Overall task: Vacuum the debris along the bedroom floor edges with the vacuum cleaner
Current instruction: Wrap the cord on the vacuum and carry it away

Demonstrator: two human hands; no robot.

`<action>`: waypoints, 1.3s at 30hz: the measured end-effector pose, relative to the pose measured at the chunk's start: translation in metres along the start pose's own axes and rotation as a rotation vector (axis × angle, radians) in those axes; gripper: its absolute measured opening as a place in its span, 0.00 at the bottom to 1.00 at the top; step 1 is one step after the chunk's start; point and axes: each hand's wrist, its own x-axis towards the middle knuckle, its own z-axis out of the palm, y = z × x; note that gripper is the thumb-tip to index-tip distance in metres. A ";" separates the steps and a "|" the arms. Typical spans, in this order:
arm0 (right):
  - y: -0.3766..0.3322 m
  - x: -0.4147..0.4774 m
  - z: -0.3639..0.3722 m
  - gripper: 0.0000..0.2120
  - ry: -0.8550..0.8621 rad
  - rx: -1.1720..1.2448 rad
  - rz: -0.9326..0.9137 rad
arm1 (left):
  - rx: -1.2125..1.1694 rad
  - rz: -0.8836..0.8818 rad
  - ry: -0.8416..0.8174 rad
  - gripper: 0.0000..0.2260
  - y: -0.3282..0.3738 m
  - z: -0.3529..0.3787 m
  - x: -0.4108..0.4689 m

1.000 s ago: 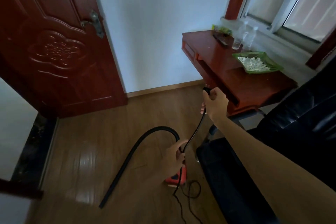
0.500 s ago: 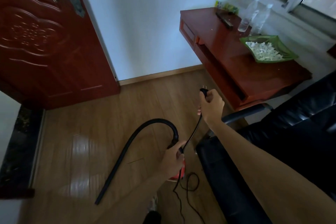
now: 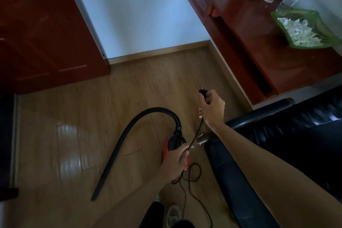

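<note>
one black armchair (image 3: 277,144) beside vacuum cleaner (image 3: 173,143)

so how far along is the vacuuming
Barely begun. Done: the vacuum cleaner is out on the floor, hose attached. In hand: the right hand holds the plug, prongs free, and the left hand grips the power cord. Left: plugging in, then all the edge vacuuming.

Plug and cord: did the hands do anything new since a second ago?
Nothing taken or let go. The right hand still holds the plug up, the left hand still pinches the cord beside the red vacuum cleaner, and the hose lies as before. Only the view tipped down: a shoe now shows.
</note>
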 end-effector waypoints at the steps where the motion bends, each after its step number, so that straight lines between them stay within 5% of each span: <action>1: 0.008 0.004 0.007 0.10 -0.015 -0.012 0.006 | 0.006 -0.012 -0.010 0.15 -0.008 0.001 0.004; 24: 0.267 0.072 0.137 0.08 -0.211 -0.025 0.289 | -0.128 -0.412 0.015 0.11 -0.214 0.137 0.096; 29: 0.325 0.080 0.166 0.09 -0.289 -0.032 0.338 | -0.171 -0.488 -0.026 0.17 -0.258 0.163 0.104; 36: 0.378 0.094 0.191 0.11 -0.378 -0.006 0.436 | -0.096 -0.412 -0.076 0.08 -0.299 0.173 0.119; 39: 0.399 0.099 0.205 0.10 -0.382 -0.107 0.359 | -0.132 -0.580 -0.135 0.11 -0.322 0.179 0.126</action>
